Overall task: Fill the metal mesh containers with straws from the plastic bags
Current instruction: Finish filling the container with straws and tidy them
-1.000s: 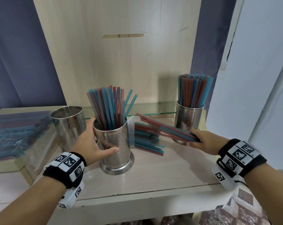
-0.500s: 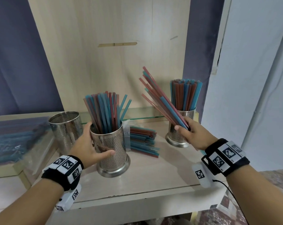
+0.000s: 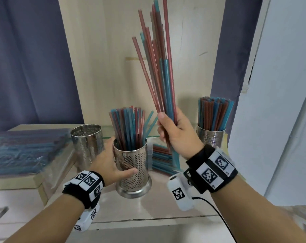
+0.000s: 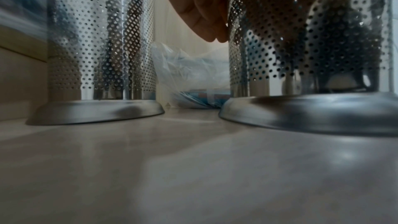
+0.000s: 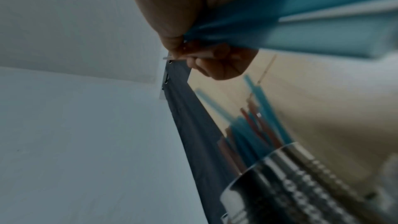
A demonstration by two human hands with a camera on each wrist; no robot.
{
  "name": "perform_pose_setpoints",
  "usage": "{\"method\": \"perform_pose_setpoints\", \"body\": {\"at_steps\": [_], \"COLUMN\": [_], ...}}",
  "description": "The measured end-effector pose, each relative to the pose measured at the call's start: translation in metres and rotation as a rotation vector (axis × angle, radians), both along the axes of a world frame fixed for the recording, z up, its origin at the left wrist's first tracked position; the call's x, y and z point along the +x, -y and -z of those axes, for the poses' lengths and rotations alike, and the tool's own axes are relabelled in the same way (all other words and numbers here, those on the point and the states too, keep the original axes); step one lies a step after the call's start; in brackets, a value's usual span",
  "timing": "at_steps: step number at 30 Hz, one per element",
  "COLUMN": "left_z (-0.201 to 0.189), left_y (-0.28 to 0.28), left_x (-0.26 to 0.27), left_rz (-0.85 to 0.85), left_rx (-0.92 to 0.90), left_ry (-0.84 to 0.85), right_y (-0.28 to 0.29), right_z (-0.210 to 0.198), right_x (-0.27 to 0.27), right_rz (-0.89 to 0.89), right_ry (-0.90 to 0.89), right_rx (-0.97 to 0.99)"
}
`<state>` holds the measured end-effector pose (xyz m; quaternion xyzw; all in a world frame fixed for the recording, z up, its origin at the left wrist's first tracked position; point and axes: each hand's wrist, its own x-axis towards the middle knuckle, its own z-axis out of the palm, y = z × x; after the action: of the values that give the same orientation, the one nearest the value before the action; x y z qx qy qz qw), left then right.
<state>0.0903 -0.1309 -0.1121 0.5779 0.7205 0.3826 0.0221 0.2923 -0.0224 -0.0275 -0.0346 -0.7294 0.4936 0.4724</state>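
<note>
My right hand (image 3: 173, 132) grips a bunch of red and blue straws (image 3: 157, 67) near their lower ends, holding them almost upright above and right of the middle mesh container (image 3: 131, 165). That container stands half full of straws, and my left hand (image 3: 111, 163) wraps around its wall, thumb across the front. In the left wrist view the fingers (image 4: 204, 11) lie behind the same container (image 4: 312, 40). An open plastic bag of straws (image 3: 161, 160) lies flat behind it. The right wrist view shows blurred blue straws (image 5: 290, 23) in my right hand (image 5: 193, 31).
An empty mesh container (image 3: 87, 142) stands to the left, seen up close in the left wrist view as a perforated container (image 4: 101, 40). A full container (image 3: 211, 135) stands at the right by the wall. Sealed straw bags (image 3: 24, 151) lie on a raised ledge at left. The shelf edge (image 3: 148, 222) runs near me.
My right hand has lifted the straw bunch from lying low over the bag, swung it upright and brought it left toward the middle container. The left hand has kept its hold on the container.
</note>
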Motion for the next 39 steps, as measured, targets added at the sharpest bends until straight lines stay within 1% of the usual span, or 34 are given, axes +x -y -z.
{"method": "perform_pose_setpoints", "body": {"at_steps": [4, 6, 8, 11, 13, 15, 19, 24, 26, 31, 33, 35, 39], "left_z": [-0.001, -0.001, 0.0, 0.002, 0.001, 0.0, 0.0, 0.002, 0.002, 0.0, 0.0, 0.002, 0.004], "left_y": [0.0, 0.0, 0.0, 0.0, 0.0, 0.001, 0.001, 0.0, -0.001, 0.0, 0.0, 0.0, -0.002], "left_x": [-0.001, -0.002, -0.004, -0.006, -0.005, -0.003, -0.003, -0.006, -0.007, -0.004, -0.003, -0.005, -0.008], "left_rz": [0.016, 0.021, 0.025, 0.031, 0.048, 0.07, 0.074, 0.067, 0.061, 0.074, 0.076, 0.068, 0.05], "left_rx": [0.01, 0.003, -0.013, -0.031, -0.009, 0.016, 0.029, 0.02, 0.015, 0.041, 0.056, 0.059, 0.044], "left_ry": [0.008, 0.008, 0.016, 0.033, 0.036, 0.034, 0.032, 0.017, 0.009, 0.008, 0.014, 0.009, 0.003], "right_y": [0.015, 0.017, 0.013, 0.007, 0.005, 0.003, -0.001, -0.004, -0.005, -0.008, -0.005, -0.005, -0.009], "right_z": [-0.032, -0.049, -0.057, -0.049, -0.04, -0.034, -0.038, -0.033, -0.027, -0.016, -0.006, 0.006, 0.034], "right_x": [-0.03, -0.045, -0.061, -0.087, -0.1, -0.106, -0.112, -0.112, -0.111, -0.108, -0.11, -0.111, -0.104], "right_rz": [0.114, 0.143, 0.154, 0.195, 0.237, 0.282, 0.343, 0.355, 0.38, 0.484, 0.551, 0.576, 0.517], "right_ry": [-0.083, -0.141, -0.151, -0.16, -0.177, -0.206, -0.234, -0.191, -0.176, -0.134, -0.069, 0.011, 0.169], "right_rx": [0.02, 0.021, 0.023, 0.04, 0.018, -0.014, -0.043, 0.009, 0.028, -0.007, -0.021, -0.017, -0.014]}}
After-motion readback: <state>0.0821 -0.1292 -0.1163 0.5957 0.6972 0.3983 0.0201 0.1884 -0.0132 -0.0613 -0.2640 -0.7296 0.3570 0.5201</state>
